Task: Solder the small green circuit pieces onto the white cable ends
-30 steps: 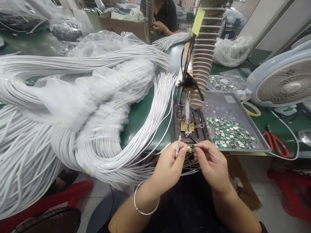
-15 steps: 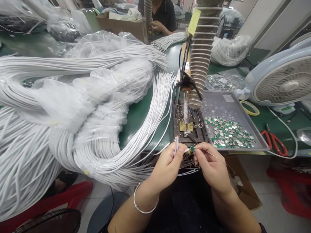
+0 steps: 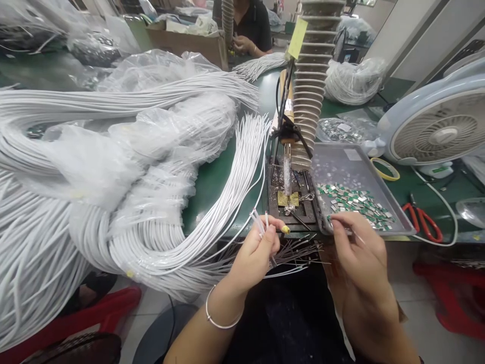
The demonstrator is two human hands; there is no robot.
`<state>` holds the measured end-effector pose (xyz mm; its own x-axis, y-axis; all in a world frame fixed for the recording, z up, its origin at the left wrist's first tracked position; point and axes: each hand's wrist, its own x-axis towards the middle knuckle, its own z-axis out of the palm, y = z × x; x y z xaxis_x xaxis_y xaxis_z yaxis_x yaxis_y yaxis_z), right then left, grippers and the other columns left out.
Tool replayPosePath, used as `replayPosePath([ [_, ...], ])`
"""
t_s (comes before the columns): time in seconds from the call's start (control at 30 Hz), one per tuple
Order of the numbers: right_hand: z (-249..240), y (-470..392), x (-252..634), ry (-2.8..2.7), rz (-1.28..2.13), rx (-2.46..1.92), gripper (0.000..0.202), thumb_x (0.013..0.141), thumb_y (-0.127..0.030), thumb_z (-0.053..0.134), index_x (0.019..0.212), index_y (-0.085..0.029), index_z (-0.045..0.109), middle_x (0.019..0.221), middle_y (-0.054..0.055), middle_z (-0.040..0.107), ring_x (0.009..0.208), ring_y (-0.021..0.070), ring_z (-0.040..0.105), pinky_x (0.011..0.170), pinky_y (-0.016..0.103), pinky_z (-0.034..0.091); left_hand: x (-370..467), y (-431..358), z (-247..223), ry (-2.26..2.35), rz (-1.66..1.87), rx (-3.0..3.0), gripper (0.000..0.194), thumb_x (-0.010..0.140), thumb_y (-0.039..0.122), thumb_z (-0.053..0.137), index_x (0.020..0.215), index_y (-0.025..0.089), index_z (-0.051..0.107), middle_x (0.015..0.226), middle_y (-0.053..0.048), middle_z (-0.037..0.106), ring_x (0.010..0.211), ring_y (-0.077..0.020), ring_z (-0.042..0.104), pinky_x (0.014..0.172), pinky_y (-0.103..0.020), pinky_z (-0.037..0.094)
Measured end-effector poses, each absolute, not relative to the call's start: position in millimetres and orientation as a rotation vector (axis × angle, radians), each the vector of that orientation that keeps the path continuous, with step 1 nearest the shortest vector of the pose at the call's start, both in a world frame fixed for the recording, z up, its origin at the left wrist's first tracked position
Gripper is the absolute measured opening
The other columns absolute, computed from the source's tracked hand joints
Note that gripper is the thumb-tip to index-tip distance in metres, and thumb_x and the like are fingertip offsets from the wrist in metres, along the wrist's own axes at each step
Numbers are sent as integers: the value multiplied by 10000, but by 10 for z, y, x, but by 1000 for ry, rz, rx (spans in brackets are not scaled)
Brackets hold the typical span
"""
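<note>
My left hand (image 3: 257, 247) is closed around several white cables (image 3: 256, 222), their cut ends sticking up past the thumb. A yellow cover (image 3: 285, 229) sits on one of its fingertips. My right hand (image 3: 358, 245) is at the front left edge of the grey metal tray (image 3: 333, 156), thumb and forefinger pinched together. What lies in that pinch is too small and blurred to name. Inside the tray is a heap of small green-and-silver connectors (image 3: 359, 205). Between and beyond my hands, a soldering iron (image 3: 287, 164) hangs tip-down over a yellow sponge (image 3: 287, 198) in a dark stand.
Large bundles of white cable (image 3: 144, 237), partly wrapped in plastic, cover the left side. A ribbed duct (image 3: 310, 86) hangs behind the iron. On the right are a fan (image 3: 439, 131), red-handled pliers (image 3: 422, 220) and a tape roll (image 3: 385, 169). A co-worker (image 3: 250, 30) sits opposite.
My right hand has moved right, away from my left hand to the tray's edge. The green connector that was between my hands no longer shows there. My left hand keeps its cables, shifted slightly left.
</note>
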<state>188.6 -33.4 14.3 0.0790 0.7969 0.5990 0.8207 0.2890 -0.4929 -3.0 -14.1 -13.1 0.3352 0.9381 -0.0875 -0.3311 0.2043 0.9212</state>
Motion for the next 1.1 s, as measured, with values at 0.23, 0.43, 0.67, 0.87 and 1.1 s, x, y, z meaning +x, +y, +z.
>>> replayPosePath([
  [0.23, 138, 149, 2318, -1934, -100, -1802, 145, 792, -175, 464, 825, -206, 602, 800, 57, 650, 771, 206, 597, 689, 339, 469, 1, -114, -141, 638, 1032, 770, 196, 888, 405, 489, 854, 224, 421, 889, 13, 534, 448, -15, 264, 417, -203, 157],
  [0.43, 104, 346, 2415, -2098, -56, -1949, 171, 771, -180, 455, 795, -197, 623, 786, 62, 652, 728, 197, 593, 643, 318, 454, 23, -112, -163, 672, 1025, 742, 236, 847, 419, 553, 849, 191, 489, 657, 34, 461, 492, -59, 306, 464, -222, 237],
  [0.67, 65, 304, 2396, -2069, -104, -2073, 179, 816, -212, 448, 858, -192, 621, 839, 79, 650, 723, 214, 588, 616, 334, 422, 78, -102, -97, 717, 1067, 661, 288, 759, 367, 673, 751, 173, 461, 764, 30, 479, 504, -31, 359, 481, -217, 279],
  [0.87, 113, 248, 2347, -1964, -152, -1877, 165, 841, -205, 441, 870, -192, 603, 823, 78, 608, 735, 205, 568, 634, 332, 431, 106, -107, -107, 771, 1058, 660, 303, 737, 379, 682, 766, 172, 462, 793, 30, 490, 466, -13, 341, 456, -213, 248],
  [1.1, 188, -66, 1914, -1665, 291, -1491, 103, 881, -231, 474, 895, -216, 575, 749, 10, 567, 639, 134, 588, 593, 278, 495, 157, -109, -124, 868, 1097, 722, 261, 771, 373, 630, 754, 170, 467, 878, 3, 525, 450, -5, 290, 441, -211, 224],
])
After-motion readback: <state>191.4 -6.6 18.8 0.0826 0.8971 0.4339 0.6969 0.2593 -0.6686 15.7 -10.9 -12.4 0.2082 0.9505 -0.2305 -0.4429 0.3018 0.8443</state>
